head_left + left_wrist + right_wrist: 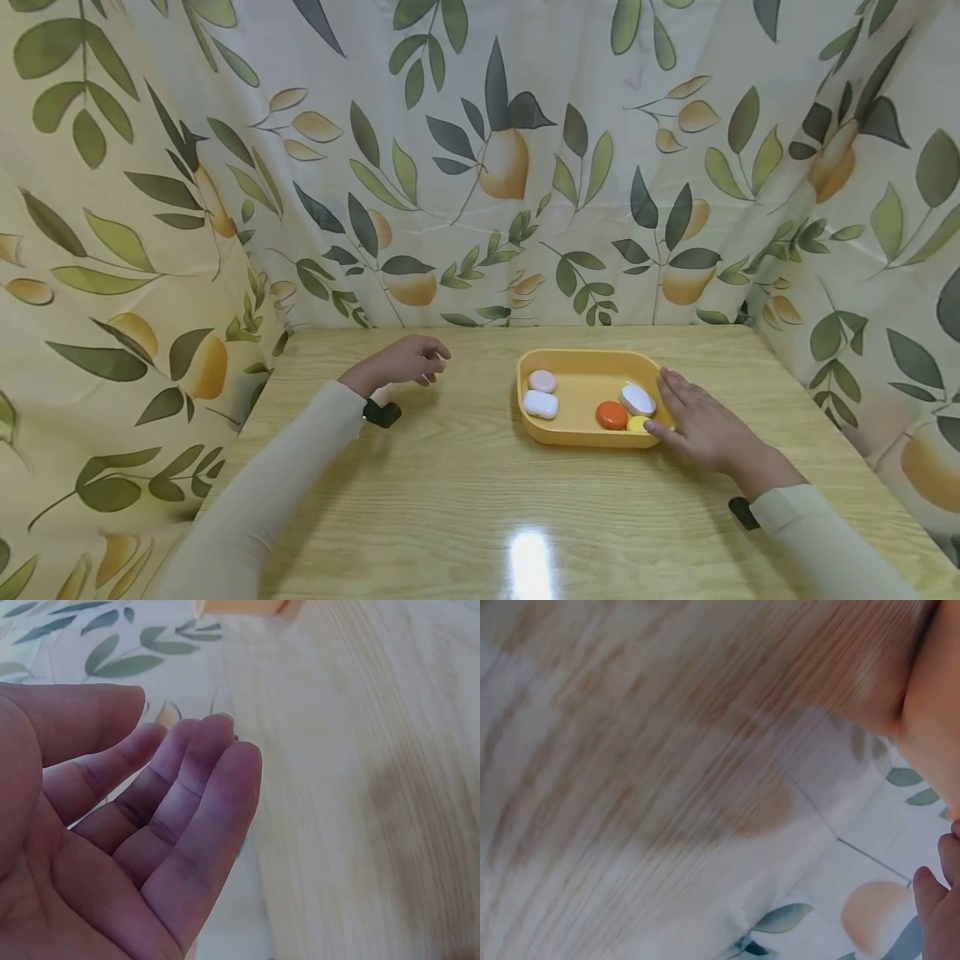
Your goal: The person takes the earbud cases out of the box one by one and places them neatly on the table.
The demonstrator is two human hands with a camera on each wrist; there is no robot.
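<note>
A yellow tray [581,435] with rounded corners stands on the wooden table. At its left end lie a round pale pink piece [542,382] and a white block with rounded corners [540,405], both like small soaps. Toward the right are an orange disc [612,415], a white oval [637,399] and a yellow piece [637,424], partly hidden by the rim and thumb. My right hand [701,423] lies along the tray's right end, fingers straight, fingertips at the rim. Left of the tray, my left hand [405,362] hovers with loosely bent fingers and an empty palm.
The pale wooden table [450,500] ends at the back against a curtain [465,167] printed with leaves and fruit, which also rises at both sides. Dark camera mounts sit at the left wrist [382,413] and right wrist [743,513].
</note>
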